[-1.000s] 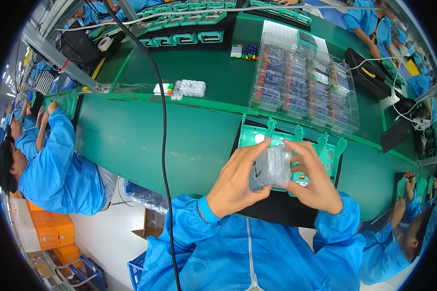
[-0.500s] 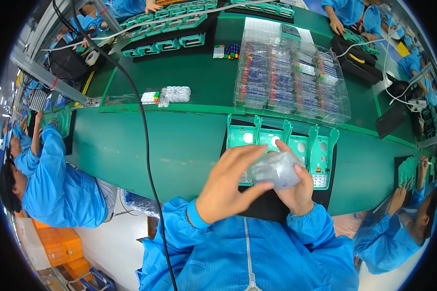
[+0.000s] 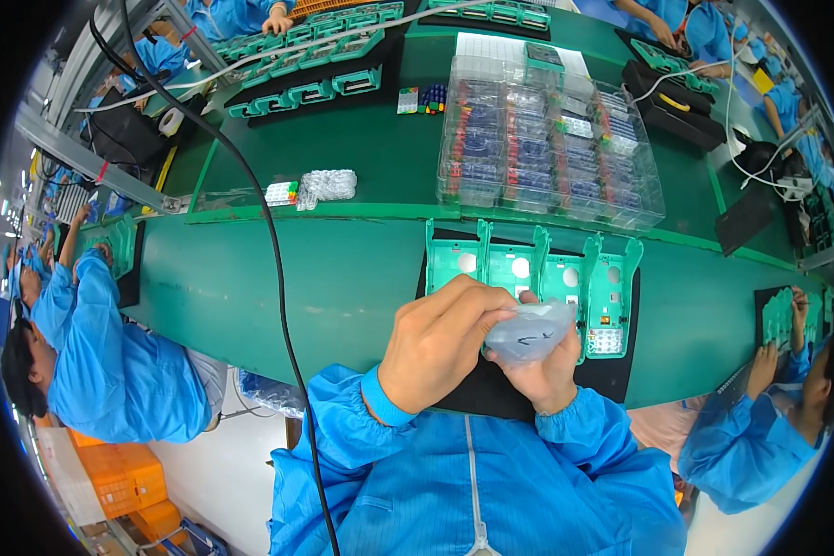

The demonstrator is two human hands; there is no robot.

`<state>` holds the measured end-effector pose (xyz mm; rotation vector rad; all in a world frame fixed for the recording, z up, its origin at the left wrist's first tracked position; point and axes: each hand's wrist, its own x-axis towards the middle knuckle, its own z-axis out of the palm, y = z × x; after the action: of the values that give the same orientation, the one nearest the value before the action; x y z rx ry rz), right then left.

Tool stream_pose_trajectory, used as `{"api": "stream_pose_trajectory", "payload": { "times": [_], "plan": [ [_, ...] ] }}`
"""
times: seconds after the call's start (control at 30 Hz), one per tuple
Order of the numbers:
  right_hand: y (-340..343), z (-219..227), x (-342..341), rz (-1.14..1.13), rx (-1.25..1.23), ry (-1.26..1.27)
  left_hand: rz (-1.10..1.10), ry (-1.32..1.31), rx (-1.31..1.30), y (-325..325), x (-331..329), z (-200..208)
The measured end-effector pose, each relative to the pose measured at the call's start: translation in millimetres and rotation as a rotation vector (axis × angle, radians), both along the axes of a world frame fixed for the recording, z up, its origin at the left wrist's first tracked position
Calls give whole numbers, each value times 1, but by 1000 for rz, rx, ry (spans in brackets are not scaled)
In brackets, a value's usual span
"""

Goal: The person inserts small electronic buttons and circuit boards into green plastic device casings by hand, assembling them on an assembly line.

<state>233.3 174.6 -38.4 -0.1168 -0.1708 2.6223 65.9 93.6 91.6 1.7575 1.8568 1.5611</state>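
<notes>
A translucent plastic bag with a few dark marks on it is held in front of my chest. My right hand is curled under and around it. With bent fingers, my left hand pinches the bag's upper left edge; a blue band circles that wrist. What lies inside the bag cannot be made out. Just beyond my hands, several green plastic housings stand side by side on a black mat. The rightmost housing carries a pale button pad at its near end. My hands partly cover the other housings.
Past the housings stands a clear plastic tray of blue and red parts. Pale keypads lie further left. A black cable hangs down across the view. Co-workers in blue sit at left and right.
My left hand has gone from spread fingers over the bag to a pinch on its edge. The bag has tilted, showing its dark marks. The view has shifted slightly.
</notes>
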Motion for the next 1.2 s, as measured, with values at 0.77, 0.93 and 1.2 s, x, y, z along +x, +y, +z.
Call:
{"api": "stream_pose_trajectory", "payload": {
  "times": [0.77,0.93,1.2],
  "plan": [
    [-9,36,-15,-52,429,-314,-122,-4,-9,0,12,-36],
    [-8,56,-16,32,577,-286,-47,219,140,0,15,-53],
    [36,105,-24,392,1250,-471,14,3,165,-8,-11,-49]
  ]
}}
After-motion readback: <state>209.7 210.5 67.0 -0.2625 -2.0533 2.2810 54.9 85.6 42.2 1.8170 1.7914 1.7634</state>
